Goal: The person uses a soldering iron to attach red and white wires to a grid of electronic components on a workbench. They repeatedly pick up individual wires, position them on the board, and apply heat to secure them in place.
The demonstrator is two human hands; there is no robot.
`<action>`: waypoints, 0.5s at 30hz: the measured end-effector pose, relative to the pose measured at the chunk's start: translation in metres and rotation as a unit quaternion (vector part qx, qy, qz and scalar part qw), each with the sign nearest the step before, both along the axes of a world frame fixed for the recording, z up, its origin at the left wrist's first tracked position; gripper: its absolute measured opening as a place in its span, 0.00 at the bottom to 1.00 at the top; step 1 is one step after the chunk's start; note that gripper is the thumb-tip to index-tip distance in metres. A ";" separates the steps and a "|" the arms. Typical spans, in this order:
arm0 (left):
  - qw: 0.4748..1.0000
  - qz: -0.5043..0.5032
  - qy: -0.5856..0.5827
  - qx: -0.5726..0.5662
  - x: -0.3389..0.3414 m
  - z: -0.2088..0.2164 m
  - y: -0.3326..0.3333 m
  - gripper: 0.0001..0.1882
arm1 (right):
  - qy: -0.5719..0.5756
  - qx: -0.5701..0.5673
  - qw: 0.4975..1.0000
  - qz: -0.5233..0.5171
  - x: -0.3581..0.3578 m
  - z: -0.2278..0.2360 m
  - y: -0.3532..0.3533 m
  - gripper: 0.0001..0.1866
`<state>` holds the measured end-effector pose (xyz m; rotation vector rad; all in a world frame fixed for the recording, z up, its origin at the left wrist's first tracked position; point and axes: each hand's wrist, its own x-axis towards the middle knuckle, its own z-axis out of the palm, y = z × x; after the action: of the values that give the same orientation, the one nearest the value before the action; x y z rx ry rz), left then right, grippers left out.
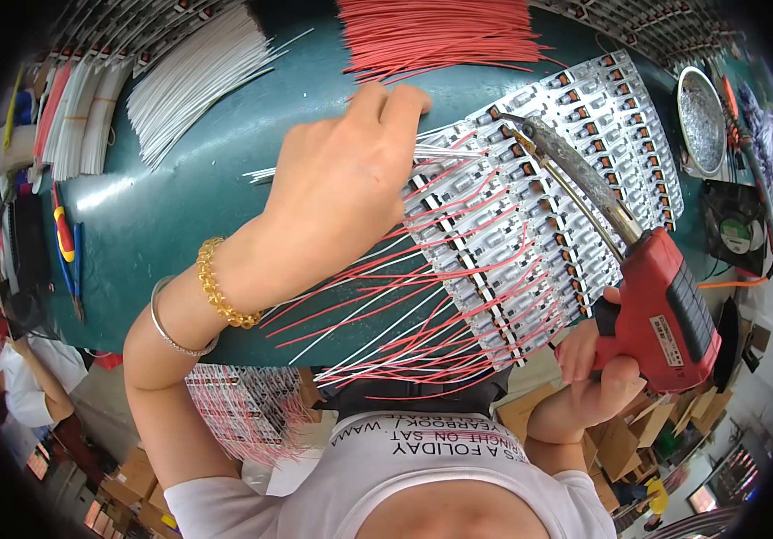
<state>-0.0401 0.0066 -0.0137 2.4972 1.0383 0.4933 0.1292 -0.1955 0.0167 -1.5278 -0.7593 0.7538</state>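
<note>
My left hand [346, 175] is closed over a small bundle of white wires [447, 152], whose ends stick out on both sides of it. Its fingertips are mostly hidden beneath the hand, just below a pile of red wires [440, 36]. In my right hand [604, 359] is a red soldering gun [669, 314] with a long metal barrel and a thin feed tube. Its tip rests at or just above a slanted panel of small circuit boards [552, 193]; contact I cannot tell. Red and white wires [386, 296] trail from the panel's left side toward me.
A white wire pile [198, 81] lies at the far left on the green table [171, 216]. Left of it are bundled wires [81, 117] and a red-yellow handled tool [63, 235]. A metal bowl [701, 121] and a black fan [735, 232] stand at right. Cardboard boxes [629, 440] sit below.
</note>
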 end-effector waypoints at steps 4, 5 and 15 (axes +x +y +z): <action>0.999 -0.031 -0.029 0.024 -0.002 -0.005 0.007 0.19 | -0.007 0.012 1.000 0.001 -0.002 -0.005 0.002 0.42; 0.999 -0.022 -0.029 0.014 -0.002 -0.005 0.008 0.17 | -0.010 0.016 1.000 0.009 -0.001 -0.006 0.004 0.42; 0.987 0.021 -0.086 -0.134 0.004 -0.003 0.018 0.03 | -0.017 0.019 0.999 0.032 0.002 -0.009 0.009 0.36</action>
<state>-0.0360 0.0247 -0.0165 2.1608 1.0191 0.5328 0.1311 -0.1864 0.0080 -1.4913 -0.8472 0.7593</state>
